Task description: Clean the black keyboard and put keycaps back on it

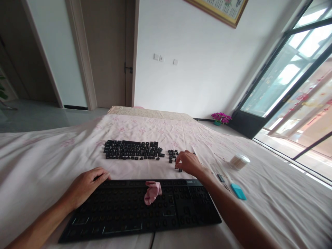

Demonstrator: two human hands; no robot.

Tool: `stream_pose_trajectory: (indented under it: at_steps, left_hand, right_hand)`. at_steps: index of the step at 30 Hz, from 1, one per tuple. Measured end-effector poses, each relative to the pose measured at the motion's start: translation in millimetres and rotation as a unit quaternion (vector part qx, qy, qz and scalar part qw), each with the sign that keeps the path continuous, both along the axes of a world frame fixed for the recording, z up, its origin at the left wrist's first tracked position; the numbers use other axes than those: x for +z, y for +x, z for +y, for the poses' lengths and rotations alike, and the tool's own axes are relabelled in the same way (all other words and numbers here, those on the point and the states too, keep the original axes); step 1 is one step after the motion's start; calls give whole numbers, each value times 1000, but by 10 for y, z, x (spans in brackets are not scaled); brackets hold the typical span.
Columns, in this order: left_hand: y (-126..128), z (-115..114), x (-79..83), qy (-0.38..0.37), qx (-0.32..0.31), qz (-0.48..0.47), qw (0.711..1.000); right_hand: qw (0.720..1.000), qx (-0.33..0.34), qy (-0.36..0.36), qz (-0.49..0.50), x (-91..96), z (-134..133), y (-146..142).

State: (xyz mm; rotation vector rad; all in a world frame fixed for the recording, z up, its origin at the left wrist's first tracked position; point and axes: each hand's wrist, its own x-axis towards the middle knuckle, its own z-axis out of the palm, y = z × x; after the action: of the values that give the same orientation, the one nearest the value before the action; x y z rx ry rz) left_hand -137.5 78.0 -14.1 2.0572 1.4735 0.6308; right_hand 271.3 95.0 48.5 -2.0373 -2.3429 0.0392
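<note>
A black keyboard (124,207) with its keycaps taken off lies on the pale floral cloth. A crumpled pink cloth (152,192) rests on its upper middle. My left hand (89,183) grips the keyboard's upper left edge with bent fingers. Beyond the keyboard, my right hand (188,162) pinches at a small black keycap (176,167) beside a little group of keycaps (171,155); the fingers partly hide it. A larger block of loose black keycaps (132,149) lies in rows to the left of that group.
To the right are a blue-ended brush (238,191), a small dark tool (221,178) and a clear round tub of cotton swabs (240,161). A cable (153,238) runs from the keyboard's near edge. Pink flowers (220,117) stand by the wall.
</note>
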Motion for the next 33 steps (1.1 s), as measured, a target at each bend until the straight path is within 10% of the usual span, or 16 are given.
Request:
stream_pose_trajectory:
  at_steps: [33]
  left_hand:
    - [-13, 12, -16, -8, -4, 0, 1000]
  right_hand:
    - [996, -67, 25, 53, -119, 43, 301]
